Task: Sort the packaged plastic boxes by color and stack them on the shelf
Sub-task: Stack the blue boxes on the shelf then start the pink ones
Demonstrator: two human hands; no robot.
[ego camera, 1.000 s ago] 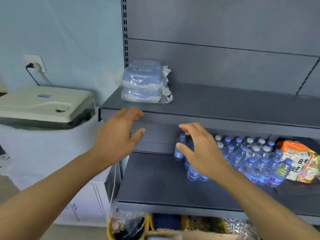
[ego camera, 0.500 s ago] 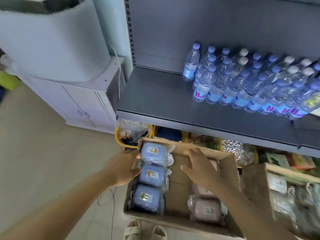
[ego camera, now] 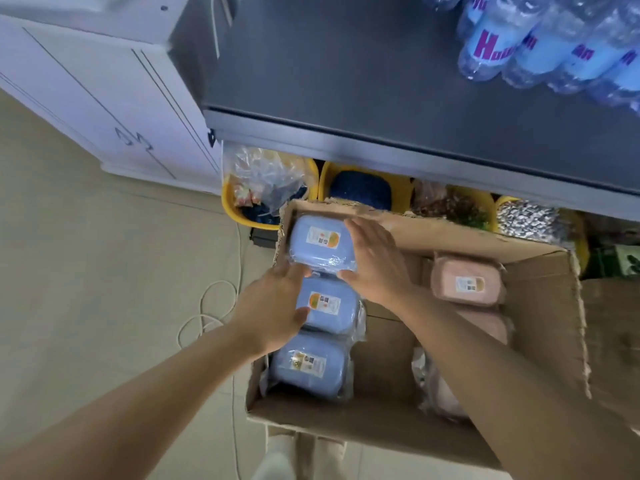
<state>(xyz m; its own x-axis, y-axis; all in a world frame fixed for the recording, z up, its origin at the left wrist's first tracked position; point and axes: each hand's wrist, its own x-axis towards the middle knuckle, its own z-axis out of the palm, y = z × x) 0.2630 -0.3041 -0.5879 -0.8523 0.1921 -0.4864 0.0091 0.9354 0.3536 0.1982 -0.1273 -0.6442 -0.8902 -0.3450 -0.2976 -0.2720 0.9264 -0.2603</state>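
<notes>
- Grey shelf (ego camera: 398,84) across the upper right of the frame, front lip running diagonally toward the right edge.
- Water bottles (ego camera: 554,46) with blue labels crowded on that shelf at the upper right corner.
- White cabinet (ego camera: 104,98) at the upper left, standing on the pale floor (ego camera: 86,289); white cable (ego camera: 207,306) looped on the floor left of centre.
- Open cardboard box (ego camera: 540,306) on the floor at lower centre, just below the shelf lip.
- Yellow baskets (ego camera: 401,188) under the shelf, behind the box, one stuffed with clear plastic wrap.
- Three wrapped blue boxes in a column along the left side of the cardboard box: top blue box (ego camera: 322,242), middle blue box (ego camera: 332,306), bottom blue box (ego camera: 308,365), each with a label on the lid.
- Wrapped pink boxes (ego camera: 467,284) along the right side of the cardboard box, well apart from the blue column, lower ones partly hidden by the right forearm.
- Left hand (ego camera: 273,317) at centre, fingers fairly straight and spread, touching the left edge of the top blue box, thumb lying against the middle blue box.
- Right hand (ego camera: 375,263) at centre, fingers extended and flat against the right side of the top blue box, thumb at its lower right corner; box pressed between the two hands.
</notes>
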